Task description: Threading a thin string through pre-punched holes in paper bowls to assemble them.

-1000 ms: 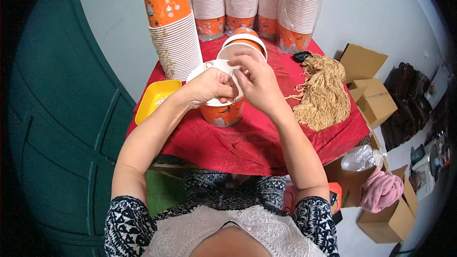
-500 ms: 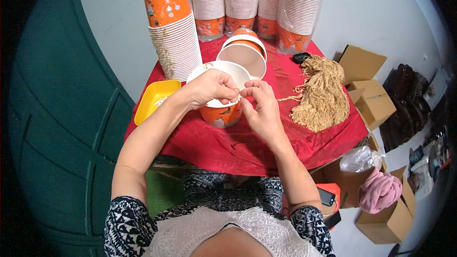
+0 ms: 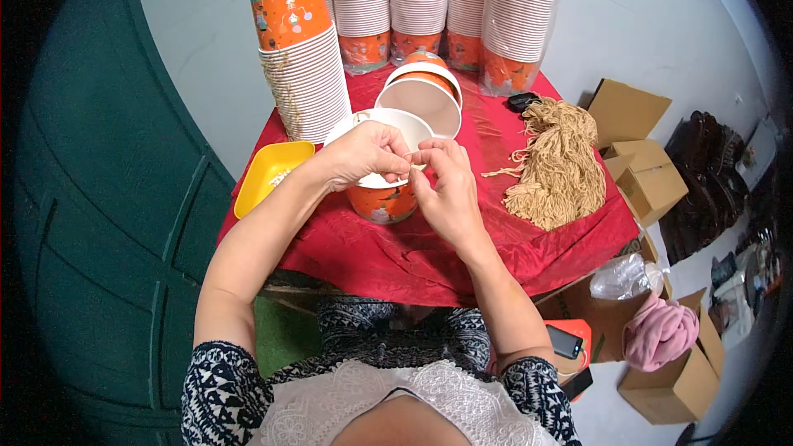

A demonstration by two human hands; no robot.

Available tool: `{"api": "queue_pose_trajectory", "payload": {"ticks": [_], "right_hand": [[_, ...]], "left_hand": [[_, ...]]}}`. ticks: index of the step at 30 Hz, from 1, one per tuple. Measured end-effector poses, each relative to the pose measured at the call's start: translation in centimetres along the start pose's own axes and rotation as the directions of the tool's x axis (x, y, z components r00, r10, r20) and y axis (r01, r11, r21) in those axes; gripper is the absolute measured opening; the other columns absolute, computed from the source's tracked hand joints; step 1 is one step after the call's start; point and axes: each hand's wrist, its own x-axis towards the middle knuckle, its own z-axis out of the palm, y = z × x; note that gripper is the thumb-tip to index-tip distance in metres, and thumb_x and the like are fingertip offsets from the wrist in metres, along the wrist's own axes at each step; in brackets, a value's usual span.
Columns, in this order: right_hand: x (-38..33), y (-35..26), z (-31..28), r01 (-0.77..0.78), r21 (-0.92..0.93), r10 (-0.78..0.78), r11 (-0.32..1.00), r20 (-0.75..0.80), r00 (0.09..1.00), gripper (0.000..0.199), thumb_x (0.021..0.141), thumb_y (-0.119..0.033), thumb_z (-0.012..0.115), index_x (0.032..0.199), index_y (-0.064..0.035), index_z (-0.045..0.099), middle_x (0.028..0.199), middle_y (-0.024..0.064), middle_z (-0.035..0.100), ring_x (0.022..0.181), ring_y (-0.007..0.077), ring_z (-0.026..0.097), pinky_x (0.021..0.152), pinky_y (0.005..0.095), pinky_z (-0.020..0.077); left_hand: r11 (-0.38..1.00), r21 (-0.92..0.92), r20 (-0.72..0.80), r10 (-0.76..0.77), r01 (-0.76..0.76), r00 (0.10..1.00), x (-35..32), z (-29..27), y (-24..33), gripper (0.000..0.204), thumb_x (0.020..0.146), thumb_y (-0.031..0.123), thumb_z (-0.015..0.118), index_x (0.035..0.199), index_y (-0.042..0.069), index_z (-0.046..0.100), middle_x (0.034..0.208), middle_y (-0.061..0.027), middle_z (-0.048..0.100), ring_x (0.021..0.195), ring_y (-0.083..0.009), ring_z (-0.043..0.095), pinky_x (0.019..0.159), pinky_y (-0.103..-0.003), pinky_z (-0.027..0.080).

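An orange printed paper bucket (image 3: pixel 382 206) with a white inside stands before me, its mouth facing up. My left hand (image 3: pixel 363 154) reaches across its near rim with thumb and fingers pinched together. Close beside it, my right hand (image 3: pixel 448 195) pinches too, thumb against forefinger. Between the fingertips shows a bit of thin pale cord (image 3: pixel 419 167); the fingers cover most of it. To the left lies a yellow tray (image 3: pixel 254 175) holding small white pieces (image 3: pixel 281 175). A bundle of tan cord (image 3: pixel 557 165) lies on the right.
Nested paper buckets (image 3: pixel 307 95) with cords along their side rise at the left. Bagged stacks (image 3: pixel 516 16) line the back. More buckets (image 3: pixel 420 103) lie tipped behind the middle one. A red cloth (image 3: pixel 429 260) covers the table; cardboard boxes (image 3: pixel 648 177) stand at right.
My right hand has shifted slightly left and its fingers have drawn in closer to the left fingertips. The left hand and the bucket have hardly moved.
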Motion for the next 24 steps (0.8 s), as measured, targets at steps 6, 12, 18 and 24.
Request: {"api": "queue_pose_trajectory", "payload": {"ticks": [6, 12, 18, 24], "right_hand": [[0.2, 0.5, 0.5, -0.005, -0.001, 0.005, 1.0, -0.018, 1.0, 0.007, 0.078, 0.003, 0.064, 0.083, 0.0028, 0.059, 0.105, 0.0184, 0.06, 0.1, 0.0354, 0.056, 0.085, 0.0421, 0.0469], [-0.3, 0.8, 0.8, -0.071, 0.154, 0.079, 0.986, -0.045, 0.996, 0.003, 0.082, 0.003, 0.06, 0.081, 0.0021, 0.057, 0.107, 0.016, 0.06, 0.098, 0.0267, 0.06, 0.084, 0.0342, 0.0482], [-0.7, 0.3, 0.7, -0.172, 0.297, 0.186, 0.939, -0.02, 0.982, 0.006, 0.08, 0.004, 0.06, 0.081, 0.0028, 0.055, 0.109, 0.0206, 0.059, 0.103, 0.0349, 0.058, 0.083, 0.0403, 0.0484], [-0.5, -1.0, 0.5, 0.2, -0.082, -0.208, 0.976, -0.106, 0.972, 0.015, 0.076, 0.006, 0.067, 0.087, 0.0035, 0.057, 0.109, 0.0211, 0.057, 0.093, 0.0379, 0.055, 0.081, 0.045, 0.0477]], "left_hand": [[1.0, 0.029, 0.036, -0.007, 0.006, 0.999, 0.1, 0.2, 0.2, 0.004, 0.084, -0.001, 0.067, 0.085, -0.001, 0.063, 0.077, -0.0082, 0.067, 0.064, -0.0102, 0.06, 0.059, -0.022, 0.05], [0.996, -0.042, 0.027, -0.08, 0.081, 0.996, 0.4, 0.1, -0.4, 0.009, 0.091, 0.01, 0.065, 0.086, 0.004, 0.063, 0.075, -0.0042, 0.065, 0.063, -0.009, 0.058, 0.057, -0.022, 0.047], [0.989, -0.076, 0.032, -0.128, 0.13, 0.991, 1.0, 0.1, -0.6, 0.012, 0.093, 0.011, 0.064, 0.083, 0.005, 0.063, 0.073, -0.0033, 0.064, 0.063, -0.0093, 0.059, 0.057, -0.022, 0.048], [0.985, -0.108, 0.027, -0.135, 0.137, 0.991, 0.9, 0.1, -0.5, 0.009, 0.09, 0.006, 0.066, 0.083, 0.003, 0.062, 0.072, -0.0036, 0.063, 0.062, -0.0103, 0.061, 0.056, -0.022, 0.049]]}}
